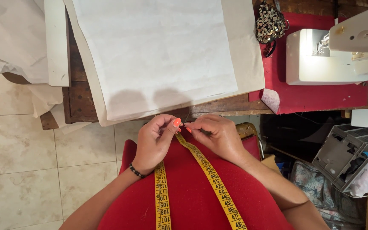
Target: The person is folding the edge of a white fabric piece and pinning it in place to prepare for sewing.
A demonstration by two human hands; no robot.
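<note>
Just below the table's near edge (235,108), both hands meet: the left hand (155,140) and right hand (218,135) pinch narrowly on a thin needle (184,125), lying crosswise between the 2 fingertips, above the yellow measuring tape (211,179).

No packages, labels, signs or screens show on the dark wooden table (231,106), from its near edge to its far corners. Nothing of that kind stands on the pale tiled floor (22,170) beside the table either.
</note>
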